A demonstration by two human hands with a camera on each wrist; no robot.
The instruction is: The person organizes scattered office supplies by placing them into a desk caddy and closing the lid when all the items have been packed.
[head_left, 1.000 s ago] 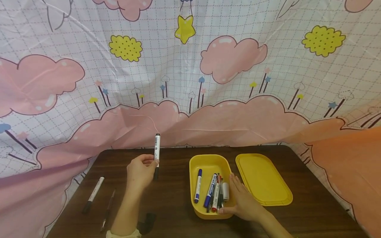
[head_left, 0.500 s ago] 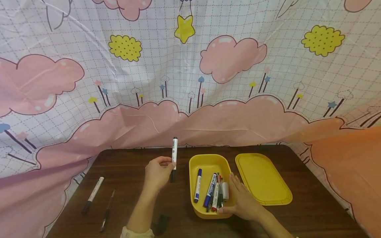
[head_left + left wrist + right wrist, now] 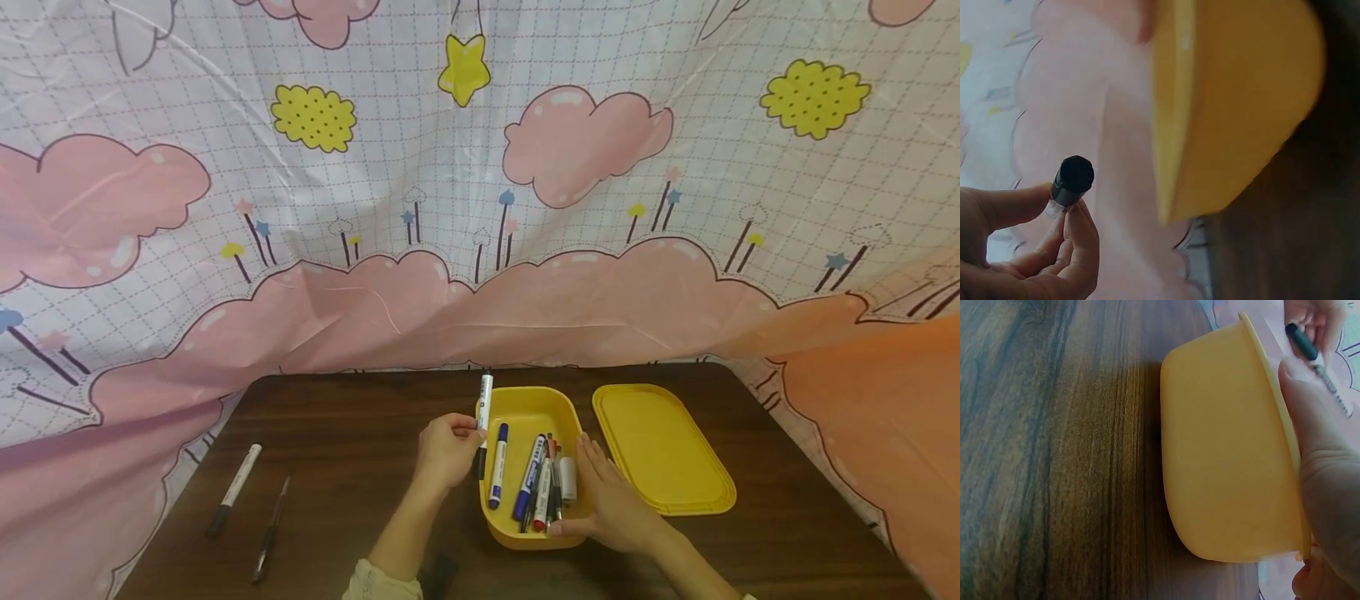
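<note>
My left hand pinches a white marker with a black cap between thumb and fingertips. It holds the marker upright at the left rim of a yellow plastic box. The marker's black end points towards the camera in the left wrist view. My right hand rests on the box's near right corner, fingers straight along the right rim and thumb over the front rim. Inside the box lie a blue-capped marker, a thicker blue marker, a red-capped marker and several other pens.
A yellow lid lies flat right of the box. On the left of the dark wooden table lie another black-capped white marker and a slim dark pen. A printed curtain hangs behind the table.
My left hand has carried the white marker rightward and somewhat nearer, from over the bare table to the box's left rim. My right hand has stayed at the box.
</note>
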